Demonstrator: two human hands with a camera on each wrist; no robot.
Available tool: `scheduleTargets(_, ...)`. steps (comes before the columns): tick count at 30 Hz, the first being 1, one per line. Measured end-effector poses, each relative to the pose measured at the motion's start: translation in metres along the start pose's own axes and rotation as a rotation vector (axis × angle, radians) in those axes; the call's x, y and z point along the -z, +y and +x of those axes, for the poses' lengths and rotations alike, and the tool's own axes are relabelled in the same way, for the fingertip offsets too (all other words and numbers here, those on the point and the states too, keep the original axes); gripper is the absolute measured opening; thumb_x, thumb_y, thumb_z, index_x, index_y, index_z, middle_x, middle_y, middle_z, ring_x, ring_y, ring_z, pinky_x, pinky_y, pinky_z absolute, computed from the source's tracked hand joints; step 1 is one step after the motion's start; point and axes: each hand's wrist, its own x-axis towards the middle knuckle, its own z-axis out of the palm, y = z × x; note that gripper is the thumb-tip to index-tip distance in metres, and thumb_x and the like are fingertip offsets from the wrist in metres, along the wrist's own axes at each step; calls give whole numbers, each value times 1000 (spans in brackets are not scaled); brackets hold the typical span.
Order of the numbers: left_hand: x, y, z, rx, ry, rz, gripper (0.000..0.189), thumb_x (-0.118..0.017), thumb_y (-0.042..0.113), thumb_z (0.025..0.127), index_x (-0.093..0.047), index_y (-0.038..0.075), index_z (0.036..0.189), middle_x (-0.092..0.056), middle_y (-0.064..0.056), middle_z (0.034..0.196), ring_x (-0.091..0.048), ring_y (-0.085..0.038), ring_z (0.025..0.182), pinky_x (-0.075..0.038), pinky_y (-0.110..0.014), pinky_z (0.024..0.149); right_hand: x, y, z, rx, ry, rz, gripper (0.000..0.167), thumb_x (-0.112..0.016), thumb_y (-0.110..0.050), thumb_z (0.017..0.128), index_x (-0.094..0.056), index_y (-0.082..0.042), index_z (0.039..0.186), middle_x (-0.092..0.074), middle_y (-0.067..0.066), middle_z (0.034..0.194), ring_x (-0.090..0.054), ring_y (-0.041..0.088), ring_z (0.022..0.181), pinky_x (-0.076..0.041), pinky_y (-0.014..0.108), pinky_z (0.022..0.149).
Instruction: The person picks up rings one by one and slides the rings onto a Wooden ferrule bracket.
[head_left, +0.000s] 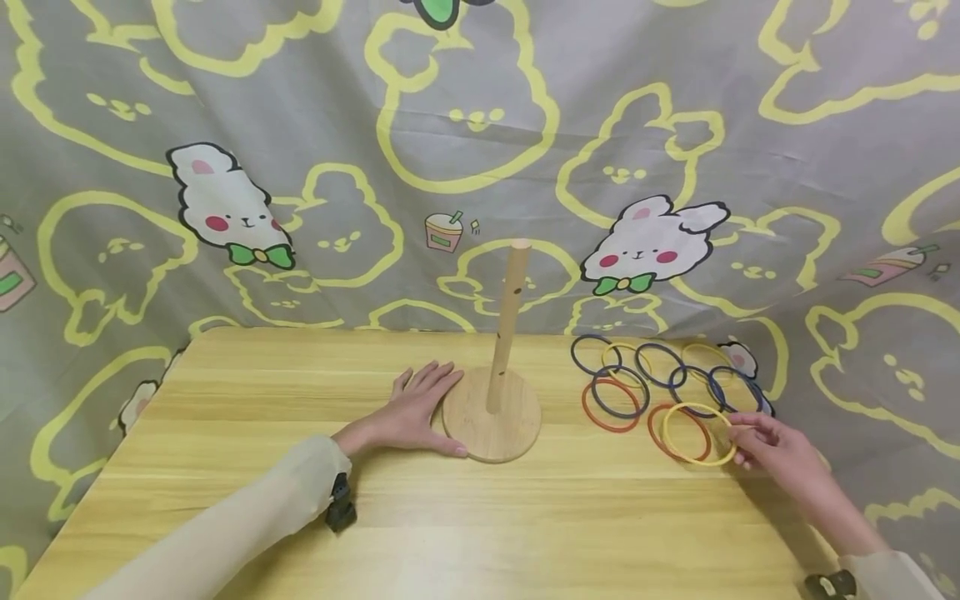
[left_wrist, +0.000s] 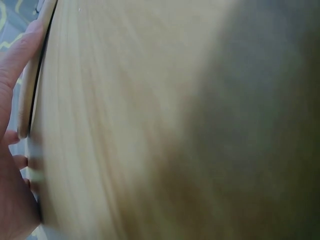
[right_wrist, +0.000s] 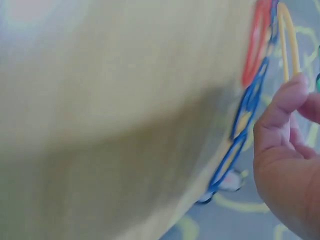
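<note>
A wooden peg point(head_left: 504, 333) rises from a round wooden base point(head_left: 480, 433) on the table. Spread along the base's left edge, my left hand point(head_left: 412, 414) touches it with fingers and thumb mostly straight. My right hand point(head_left: 780, 454) pinches a yellow ring point(head_left: 667, 442) by its right side. In the right wrist view that yellow ring point(right_wrist: 283, 40) stands up off the table from the fingertips point(right_wrist: 295, 87). Below the held ring in the head view lies a red ring point(head_left: 654, 425). The left wrist view shows the thumb point(left_wrist: 22, 52) against the base's rim.
Several blue rings point(head_left: 637, 367), another red ring point(head_left: 588, 408) and yellow rings point(head_left: 606, 350) lie overlapping at the table's back right. A patterned grey curtain point(head_left: 330, 100) hangs behind and beside the wooden table point(head_left: 480, 517).
</note>
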Motion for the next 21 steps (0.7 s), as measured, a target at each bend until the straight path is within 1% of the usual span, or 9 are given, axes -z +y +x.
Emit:
scheduleTargets(2,-1,-1,1,-5,5,2,128,-90,67,80,-28,4,173,-21,-24,177,-9,-48,164,-1,-73,123,-6,-11,-4,33,16,11,18,-65,-11,112,-73,-27,118,-73,3,89,-68,11,75,-60,27,68)
scheduleTargets(4,-2,-2,1,-16,17,-2,128,-89,68,79,-29,3,172,-22,-25,177,-10,-48,163,-2,-74,122,-12,-23,-7,60,35,49,21,-65,-10,112,-72,-29,116,-72,1,89,-68,12,74,-59,26,67)
scheduleTargets(7,-6,-5,2,-31,25,-14,130,-87,73,79,-29,4,173,-22,-24,177,-10,-48,164,-2,-74,122,-22,-43,-10,98,56,141,22,-66,-6,111,-72,-26,115,-72,0,90,-68,13,73,-58,24,66)
scheduleTargets(9,-9,-7,3,-39,31,-26,131,-85,76,78,-29,5,173,-22,-24,177,-9,-47,164,-1,-74,122,-29,-57,-13,128,66,204,20,-67,-4,109,-73,-22,115,-73,0,90,-69,13,72,-58,23,65)
scheduleTargets(11,-12,-10,3,-43,40,-38,132,-83,80,78,-29,6,173,-22,-23,177,-9,-46,164,0,-74,121,-37,-72,-15,165,69,242,19,-67,-1,108,-72,-18,116,-72,1,89,-69,13,71,-57,24,63)
scheduleTargets(17,-20,-19,5,-41,75,-20,133,-81,84,76,-29,11,174,-22,-18,178,-8,-42,165,0,-71,122,-60,-118,-22,262,81,236,16,-69,-2,108,-71,-13,120,-71,4,89,-68,14,69,-56,25,59)
scheduleTargets(20,-13,-11,3,-27,60,-2,132,-85,79,76,-30,9,174,-23,-19,178,-10,-44,164,-4,-72,122,-70,-142,-24,310,70,244,15,-70,-2,107,-70,-9,121,-70,6,90,-67,15,68,-55,25,58)
scheduleTargets(21,-13,-11,3,-25,63,2,131,-85,78,77,-30,9,173,-24,-20,178,-11,-44,164,-5,-72,121,-74,-150,-25,318,67,244,15,-70,-3,107,-70,-8,122,-70,7,90,-67,16,68,-55,26,57)
